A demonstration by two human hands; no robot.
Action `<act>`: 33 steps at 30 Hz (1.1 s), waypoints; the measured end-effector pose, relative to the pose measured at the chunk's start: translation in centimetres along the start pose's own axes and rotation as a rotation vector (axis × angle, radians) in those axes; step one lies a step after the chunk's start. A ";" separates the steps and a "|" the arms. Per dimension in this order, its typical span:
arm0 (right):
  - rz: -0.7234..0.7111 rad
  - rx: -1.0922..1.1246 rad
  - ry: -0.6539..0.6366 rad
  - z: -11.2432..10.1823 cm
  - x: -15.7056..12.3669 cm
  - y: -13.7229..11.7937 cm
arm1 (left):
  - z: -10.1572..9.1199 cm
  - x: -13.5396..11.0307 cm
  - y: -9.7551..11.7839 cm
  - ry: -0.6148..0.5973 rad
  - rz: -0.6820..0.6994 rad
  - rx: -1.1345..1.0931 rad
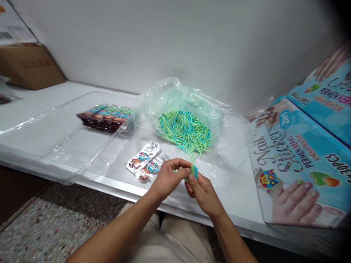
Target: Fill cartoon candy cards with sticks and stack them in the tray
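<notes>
Close together above the table's front part, my left hand (170, 176) and my right hand (201, 190) are both closed on a small bunch of green and blue sticks (194, 171). The ends of the bunch poke up between my fingers. Just behind lies an open clear plastic bag (170, 91) with a heap of the same thin green and blue sticks (186, 131), some spilling toward my hands. To the left of my left hand are white printed sachets (144, 157), partly overlapping; my hand hides part of one.
A clear plastic tray (68, 157) at left holds stacked dark packets (105, 117) with colourful tops. Blue printed boxes (298, 164) stand at right. A cardboard box (30, 67) sits at the far left, against the white wall (170, 36). The white table's front edge (128, 195) runs before my lap.
</notes>
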State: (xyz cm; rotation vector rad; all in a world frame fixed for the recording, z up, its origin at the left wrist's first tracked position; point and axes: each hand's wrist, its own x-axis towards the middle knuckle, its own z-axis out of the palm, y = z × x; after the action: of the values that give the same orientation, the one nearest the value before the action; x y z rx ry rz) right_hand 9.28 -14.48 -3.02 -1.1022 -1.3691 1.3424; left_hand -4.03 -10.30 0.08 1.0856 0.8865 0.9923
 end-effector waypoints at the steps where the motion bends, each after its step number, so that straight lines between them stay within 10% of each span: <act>1: -0.002 0.005 -0.004 -0.1 0.0 0.0 | 0.0 0.0 0.0 -0.006 -0.006 0.013; 33: 0.023 -0.033 -0.025 -0.3 -0.3 0.3 | 0.4 -0.1 -0.3 0.051 0.032 0.103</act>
State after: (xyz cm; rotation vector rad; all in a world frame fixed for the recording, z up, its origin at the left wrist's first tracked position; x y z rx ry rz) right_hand 9.59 -14.71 -3.31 -1.1293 -1.4051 1.3585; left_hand -3.59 -10.55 -0.12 1.1691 0.9733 1.0131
